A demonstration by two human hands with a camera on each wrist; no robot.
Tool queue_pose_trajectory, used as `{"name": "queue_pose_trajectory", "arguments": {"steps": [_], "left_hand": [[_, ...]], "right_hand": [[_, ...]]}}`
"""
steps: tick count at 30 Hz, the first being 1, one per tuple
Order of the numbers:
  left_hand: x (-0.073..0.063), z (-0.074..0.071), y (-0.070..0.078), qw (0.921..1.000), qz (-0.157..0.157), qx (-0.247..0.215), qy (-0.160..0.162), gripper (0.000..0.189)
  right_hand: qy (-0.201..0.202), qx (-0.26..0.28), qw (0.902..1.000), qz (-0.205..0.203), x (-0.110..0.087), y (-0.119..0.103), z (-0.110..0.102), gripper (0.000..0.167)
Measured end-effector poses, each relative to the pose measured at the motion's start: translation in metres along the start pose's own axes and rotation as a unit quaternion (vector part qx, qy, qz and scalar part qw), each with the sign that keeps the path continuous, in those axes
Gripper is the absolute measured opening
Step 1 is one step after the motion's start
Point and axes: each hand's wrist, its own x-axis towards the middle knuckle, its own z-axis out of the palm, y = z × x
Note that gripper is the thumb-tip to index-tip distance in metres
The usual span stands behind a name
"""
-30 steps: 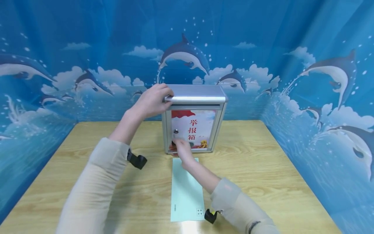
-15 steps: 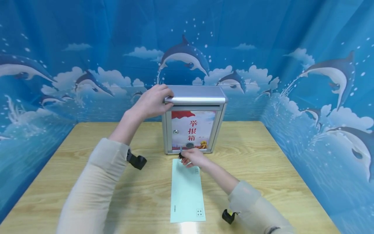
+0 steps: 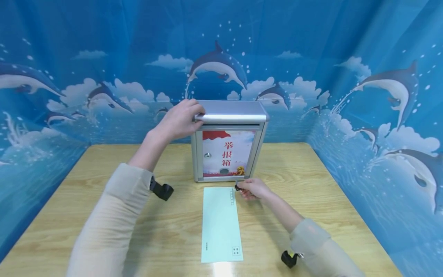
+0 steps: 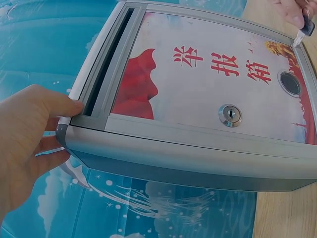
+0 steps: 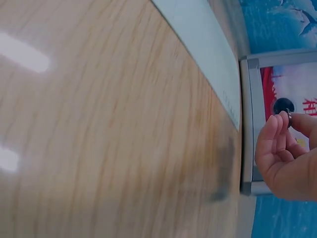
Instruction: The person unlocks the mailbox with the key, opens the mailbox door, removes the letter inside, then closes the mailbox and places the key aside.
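A silver metal letter box with red characters on its front panel stands upright on the table. My left hand grips its upper left corner; in the left wrist view the thumb lies by the slot and the fingers curl around the side. My right hand pinches a key with a black head, held low by the box's lower right corner. The keyhole of the round lock has nothing in it. A pale green envelope lies flat in front of the box.
The wooden table extends on both sides of the box. Behind and beside it hangs a blue curtain printed with dolphins. Black camera mounts are strapped to both wrists.
My right hand has moved away from the front panel near the lock, down and to the right, carrying the key. My left hand has stayed on the box corner.
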Motion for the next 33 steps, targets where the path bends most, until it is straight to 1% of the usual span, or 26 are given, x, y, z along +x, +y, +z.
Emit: {"name": "queue_pose_trajectory", "arguments": {"steps": [7,10,14,22,25,29,33], "left_hand": [[0.000,-0.001,-0.001,1.0000,0.000,0.000,0.000,0.023],[-0.001,-0.002,-0.001,1.0000,-0.001,0.000,0.001,0.023],[0.000,-0.003,-0.001,1.0000,-0.002,-0.001,0.004,0.024],[0.002,-0.003,-0.001,0.9999,-0.005,-0.003,0.009,0.024],[0.002,-0.002,-0.001,0.9999,-0.005,-0.004,0.008,0.024],[0.002,-0.001,-0.001,0.9999,-0.007,-0.009,0.005,0.024],[0.001,-0.001,0.000,0.9999,-0.008,-0.012,0.002,0.025]], "right_hand": [[0.033,-0.028,0.9990,0.006,-0.003,0.015,-0.014,0.016],[0.046,-0.035,0.9982,0.016,-0.004,0.022,-0.017,0.017],[0.055,-0.058,0.9964,0.027,-0.007,0.031,-0.019,0.017],[0.063,-0.119,0.9908,0.018,-0.013,0.038,-0.021,0.019],[0.064,-0.155,0.9858,0.016,-0.015,0.038,-0.020,0.021],[0.067,-0.217,0.9737,0.005,-0.020,0.039,-0.018,0.025],[0.073,-0.263,0.9621,-0.008,-0.023,0.040,-0.018,0.027]]}}
